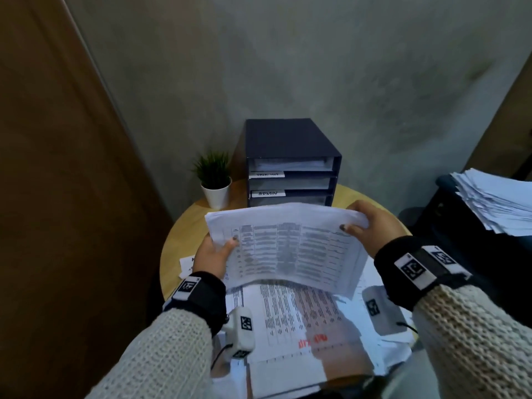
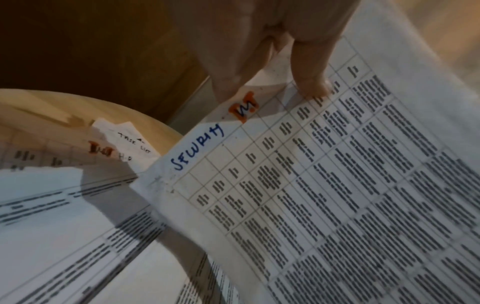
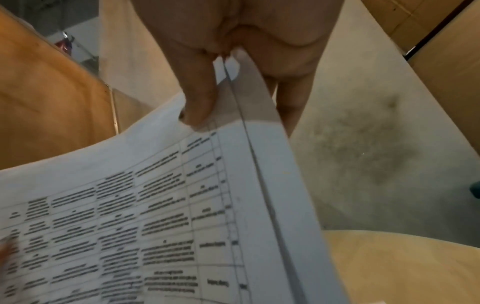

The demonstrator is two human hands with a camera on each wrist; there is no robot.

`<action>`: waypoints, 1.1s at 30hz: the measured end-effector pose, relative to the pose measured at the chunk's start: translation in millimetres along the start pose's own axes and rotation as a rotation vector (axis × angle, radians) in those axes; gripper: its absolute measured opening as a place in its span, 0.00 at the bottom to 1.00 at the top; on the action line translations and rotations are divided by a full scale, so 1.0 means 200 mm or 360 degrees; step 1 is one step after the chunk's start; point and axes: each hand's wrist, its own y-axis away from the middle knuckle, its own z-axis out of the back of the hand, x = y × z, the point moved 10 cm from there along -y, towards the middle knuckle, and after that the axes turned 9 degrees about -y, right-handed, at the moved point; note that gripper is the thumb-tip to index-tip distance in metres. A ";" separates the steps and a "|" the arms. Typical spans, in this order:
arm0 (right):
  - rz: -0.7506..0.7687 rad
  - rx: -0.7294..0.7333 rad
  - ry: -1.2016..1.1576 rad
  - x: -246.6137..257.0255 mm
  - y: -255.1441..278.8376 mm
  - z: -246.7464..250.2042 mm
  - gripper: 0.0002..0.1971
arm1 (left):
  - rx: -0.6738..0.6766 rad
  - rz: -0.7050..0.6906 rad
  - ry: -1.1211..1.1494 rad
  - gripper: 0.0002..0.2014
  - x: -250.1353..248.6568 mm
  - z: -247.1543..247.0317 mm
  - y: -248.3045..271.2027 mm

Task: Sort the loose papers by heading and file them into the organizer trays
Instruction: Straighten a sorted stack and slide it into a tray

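I hold a thin sheaf of printed table sheets (image 1: 288,246) above the round table, in front of the dark organizer (image 1: 290,162) with its stacked labelled trays. My left hand (image 1: 216,254) pinches the sheaf's left edge, thumb on top. My right hand (image 1: 365,223) pinches the right edge. In the left wrist view the top sheet (image 2: 337,195) carries a blue handwritten heading by an orange mark, under my left hand (image 2: 272,67). The right wrist view shows my right hand (image 3: 233,82) with the thumb on the sheaf (image 3: 130,216) and fingers behind it.
More loose papers (image 1: 299,326) cover the near side of the wooden table (image 1: 184,226). A small potted plant (image 1: 214,180) stands left of the organizer. A tall paper stack (image 1: 495,200) sits at the right. A wall is behind, a brown door at the left.
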 end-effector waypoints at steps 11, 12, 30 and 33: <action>-0.0141 -0.0099 -0.0663 -0.19 0.09 -0.19 0.31 | 0.0072 0.0097 -0.0072 0.16 0.14 -0.03 0.01; -0.0130 -0.0128 -0.0694 -0.19 0.09 -0.19 0.30 | 0.0065 0.0083 -0.0059 0.14 0.12 -0.03 0.01; -0.0079 -0.0198 -0.0956 -0.12 0.07 -0.14 0.42 | 0.0177 0.0179 -0.0100 0.15 0.20 -0.05 0.00; -0.0016 -0.0127 -0.0909 -0.09 0.08 -0.14 0.31 | 0.0170 0.0172 -0.0182 0.13 0.19 -0.03 0.01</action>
